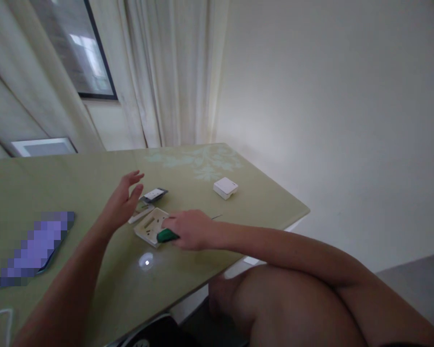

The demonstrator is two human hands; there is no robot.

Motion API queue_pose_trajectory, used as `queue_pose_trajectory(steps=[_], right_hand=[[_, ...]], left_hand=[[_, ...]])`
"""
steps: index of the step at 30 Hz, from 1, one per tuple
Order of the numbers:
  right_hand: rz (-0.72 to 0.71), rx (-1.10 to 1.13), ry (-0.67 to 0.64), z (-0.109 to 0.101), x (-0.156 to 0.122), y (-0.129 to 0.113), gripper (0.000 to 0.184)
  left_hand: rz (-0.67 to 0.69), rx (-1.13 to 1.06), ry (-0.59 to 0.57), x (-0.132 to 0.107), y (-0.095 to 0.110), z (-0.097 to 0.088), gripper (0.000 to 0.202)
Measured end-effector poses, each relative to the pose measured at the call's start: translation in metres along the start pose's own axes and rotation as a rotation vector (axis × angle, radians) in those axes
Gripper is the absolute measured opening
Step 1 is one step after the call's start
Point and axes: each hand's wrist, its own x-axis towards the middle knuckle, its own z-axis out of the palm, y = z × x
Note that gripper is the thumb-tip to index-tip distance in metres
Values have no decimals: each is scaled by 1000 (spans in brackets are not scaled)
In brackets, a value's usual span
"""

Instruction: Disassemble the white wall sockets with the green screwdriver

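Observation:
My right hand (193, 230) is closed around a screwdriver; its green handle (167, 235) sticks out on the left and a thin shaft (217, 216) shows beyond the hand on the right. Under and beside those fingers lies a white plastic back box (149, 231) with slots and holes in it, partly hidden. My left hand (125, 200) is raised over the table with its fingers apart, holding nothing. Close by its thumb are a white-and-dark grey socket-like part (155, 194) and a flat white frame piece (142, 212).
A small white square box (225, 187) stands toward the table's right side. At left lies a phone-like slab (39, 248) with a blurred screen. A white cable (9, 318) is at lower left. The glass table (275, 212) ends in a corner at right, near the wall.

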Motion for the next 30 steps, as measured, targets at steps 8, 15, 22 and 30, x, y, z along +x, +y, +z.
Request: queue_pose_trajectory(steps=[8, 15, 22, 30], right_hand=[[687, -76, 223, -13, -35, 121, 62], [849, 46, 165, 10, -51, 177, 68], [726, 150, 163, 16, -37, 130, 88], [531, 249, 117, 19, -34, 68, 96]], left_hand=[[199, 496, -449, -41, 31, 48, 74], [248, 602, -587, -35, -2, 30, 24], [305, 244, -359, -51, 43, 77, 68], [162, 60, -294, -82, 58, 122, 83]])
